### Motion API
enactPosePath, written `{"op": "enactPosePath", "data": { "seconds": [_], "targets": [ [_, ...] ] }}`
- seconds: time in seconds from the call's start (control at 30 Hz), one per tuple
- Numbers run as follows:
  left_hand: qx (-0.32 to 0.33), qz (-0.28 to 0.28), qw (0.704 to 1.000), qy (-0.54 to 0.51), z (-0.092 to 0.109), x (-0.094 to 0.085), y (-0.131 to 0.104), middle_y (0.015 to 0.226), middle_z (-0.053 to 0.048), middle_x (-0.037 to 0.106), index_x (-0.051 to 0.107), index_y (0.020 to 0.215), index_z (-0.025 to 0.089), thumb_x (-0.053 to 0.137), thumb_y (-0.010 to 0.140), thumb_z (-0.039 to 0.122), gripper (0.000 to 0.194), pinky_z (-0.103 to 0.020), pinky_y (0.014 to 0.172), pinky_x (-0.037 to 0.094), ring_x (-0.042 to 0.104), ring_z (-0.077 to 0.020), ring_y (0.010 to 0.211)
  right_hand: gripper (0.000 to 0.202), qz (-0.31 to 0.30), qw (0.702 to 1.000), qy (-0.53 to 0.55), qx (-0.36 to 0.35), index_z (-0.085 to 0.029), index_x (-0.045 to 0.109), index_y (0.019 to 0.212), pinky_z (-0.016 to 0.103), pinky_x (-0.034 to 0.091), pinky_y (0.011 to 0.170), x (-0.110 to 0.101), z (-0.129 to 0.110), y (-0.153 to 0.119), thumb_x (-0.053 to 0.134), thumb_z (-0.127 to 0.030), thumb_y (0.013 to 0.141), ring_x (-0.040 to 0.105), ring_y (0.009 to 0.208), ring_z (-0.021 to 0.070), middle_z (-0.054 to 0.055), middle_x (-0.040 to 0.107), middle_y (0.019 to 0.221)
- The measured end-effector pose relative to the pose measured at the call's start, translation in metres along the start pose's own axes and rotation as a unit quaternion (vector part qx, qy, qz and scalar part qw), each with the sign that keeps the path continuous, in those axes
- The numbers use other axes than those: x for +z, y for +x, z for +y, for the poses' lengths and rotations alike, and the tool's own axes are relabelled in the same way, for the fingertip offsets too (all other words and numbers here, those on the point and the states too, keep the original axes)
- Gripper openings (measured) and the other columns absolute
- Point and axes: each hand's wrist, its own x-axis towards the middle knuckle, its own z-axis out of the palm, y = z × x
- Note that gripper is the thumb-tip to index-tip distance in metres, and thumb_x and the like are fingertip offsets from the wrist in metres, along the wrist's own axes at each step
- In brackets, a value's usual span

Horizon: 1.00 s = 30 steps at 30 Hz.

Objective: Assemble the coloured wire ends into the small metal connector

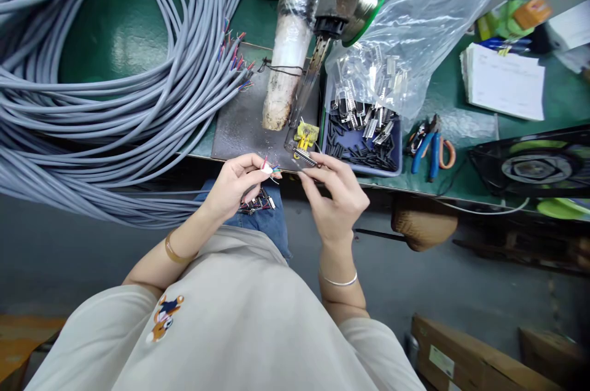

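My left hand [234,187] is closed in a pinch around a cable end, from which thin coloured wires [276,169] stick out to the right. Between the fingertips of my right hand [335,195] is a small metal multi-pin connector [306,158], held at the bench edge. The wires and the connector are close together but apart. Just above the connector, a soldering iron [313,71] points down at a small yellow piece [306,134] on a dark plate [235,126]. Several wired connectors [259,201] lie on my lap below my left hand.
Bundles of grey cable [138,93] cover the left side. A blue tray [391,171] holds metal connectors and black pieces under a plastic bag [442,3]. Right of it are blue-handled pliers [433,151], a paper stack [504,80] and a black fan [544,163]. A solder spool [369,10] stands behind.
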Motion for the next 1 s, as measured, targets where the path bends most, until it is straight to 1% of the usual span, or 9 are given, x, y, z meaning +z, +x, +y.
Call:
{"op": "enactPosePath", "data": {
  "seconds": [0.1,0.27,0.3,0.37,0.43,0.5,0.7,0.9,1.0],
  "targets": [
    [0.04,0.024,0.999,0.023,-0.004,0.0,0.002,0.069,0.001,0.067,0.066,0.071,0.013,0.084,0.069,0.029,0.024,-0.016,0.031,0.025,0.041,-0.0001,0.033,0.017,-0.058,0.996,-0.004,-0.065,-0.026,0.074,0.099,0.033,0.067,0.089,0.003,0.004,-0.003,0.073,-0.013,0.089,0.077,0.096,0.0188,0.006,0.076,0.121],
    [0.099,0.042,0.992,0.062,-0.009,-0.002,0.005,0.092,-0.002,0.069,0.07,0.07,0.013,0.086,0.068,0.029,0.023,-0.015,0.031,0.032,0.048,0.0014,0.036,0.02,-0.051,0.995,0.032,-0.081,-0.024,0.076,0.101,0.033,0.067,0.094,0.005,0.003,-0.005,0.074,-0.01,0.087,0.076,0.101,0.0183,0.007,0.073,0.124],
    [0.097,0.037,0.992,0.067,-0.01,-0.003,0.005,0.092,-0.002,0.069,0.07,0.071,0.014,0.086,0.068,0.03,0.023,-0.015,0.031,0.032,0.049,0.0011,0.036,0.021,-0.047,0.995,0.041,-0.076,-0.024,0.076,0.101,0.034,0.068,0.094,0.005,0.002,-0.005,0.075,-0.01,0.087,0.076,0.101,0.0183,0.007,0.073,0.123],
    [0.079,0.018,0.994,0.069,-0.01,-0.003,0.005,0.078,-0.001,0.068,0.07,0.072,0.014,0.086,0.07,0.031,0.024,-0.015,0.032,0.032,0.047,-0.0003,0.035,0.021,-0.038,0.996,0.055,-0.064,-0.026,0.077,0.1,0.035,0.068,0.094,0.006,0.0,-0.004,0.075,-0.01,0.086,0.077,0.1,0.0187,0.006,0.073,0.122],
    [0.065,0.002,0.996,0.068,-0.01,-0.003,0.005,0.06,0.003,0.061,0.069,0.072,0.014,0.086,0.07,0.032,0.025,-0.014,0.033,0.031,0.045,-0.0015,0.034,0.021,-0.034,0.996,0.064,-0.057,-0.027,0.077,0.101,0.035,0.068,0.094,0.007,-0.001,-0.004,0.075,-0.011,0.087,0.077,0.1,0.019,0.005,0.074,0.121],
    [0.066,0.0,0.996,0.068,-0.011,-0.002,0.005,0.053,0.005,0.056,0.069,0.072,0.014,0.086,0.071,0.032,0.025,-0.014,0.033,0.031,0.043,-0.0015,0.035,0.023,-0.034,0.995,0.074,-0.054,-0.027,0.077,0.103,0.035,0.068,0.094,0.009,0.0,-0.005,0.075,-0.011,0.087,0.077,0.101,0.0191,0.005,0.074,0.122],
    [0.094,0.017,0.994,0.053,-0.012,-0.001,0.007,0.088,-0.002,0.071,0.068,0.071,0.013,0.086,0.07,0.029,0.024,-0.015,0.031,0.03,0.045,0.0013,0.036,0.026,-0.038,0.995,0.074,-0.056,-0.027,0.077,0.106,0.036,0.068,0.095,0.008,0.004,-0.01,0.075,-0.009,0.086,0.076,0.102,0.0187,0.005,0.073,0.123],
    [0.086,0.007,0.994,0.065,-0.014,-0.001,0.004,0.066,0.001,0.064,0.07,0.072,0.013,0.085,0.071,0.027,0.021,-0.014,0.034,0.031,0.043,-0.0006,0.037,0.026,-0.048,0.994,0.078,-0.063,-0.027,0.076,0.105,0.035,0.068,0.093,0.008,0.006,-0.011,0.074,-0.008,0.087,0.076,0.102,0.0183,0.005,0.072,0.124],
    [0.084,0.014,0.994,0.069,-0.013,0.0,0.004,0.064,0.002,0.064,0.068,0.07,0.013,0.086,0.069,0.027,0.023,-0.014,0.034,0.029,0.042,-0.0003,0.037,0.026,-0.046,0.994,0.079,-0.066,-0.026,0.076,0.105,0.035,0.068,0.094,0.008,0.005,-0.012,0.075,-0.008,0.086,0.076,0.103,0.0184,0.005,0.073,0.124]
  ]
}}
